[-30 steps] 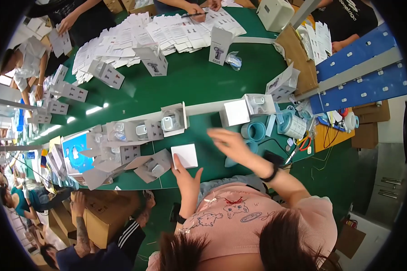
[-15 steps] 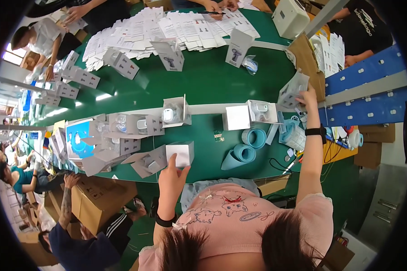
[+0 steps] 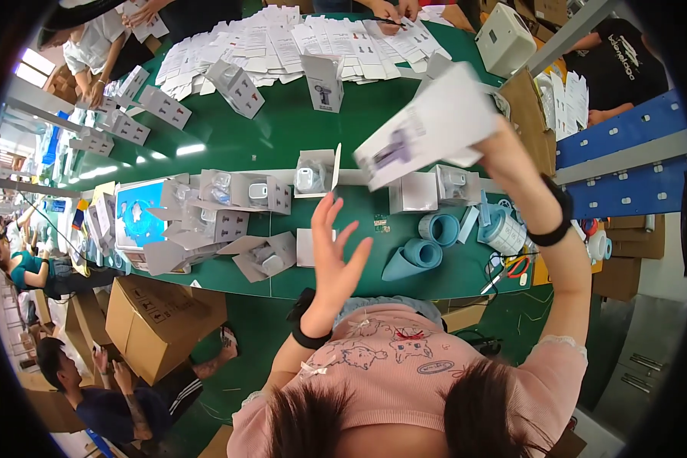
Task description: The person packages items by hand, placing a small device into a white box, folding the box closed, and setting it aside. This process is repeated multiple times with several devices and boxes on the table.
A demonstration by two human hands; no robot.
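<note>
The right hand [image 3: 502, 153] pinches a blurred white carton [image 3: 435, 122] above the table [image 3: 282, 145]; its fingertips are hidden, and the carton is possibly open at the top. The left hand [image 3: 334, 271] is spread, holding nothing, and covers part of a small white box [image 3: 304, 248]. Beyond it, an open box [image 3: 337, 164] contains a wrapped white device [image 3: 309, 181]. Green tabletop separates the left hand from blue rolls [image 3: 412, 259]; the near edge curves before the person's waist.
</note>
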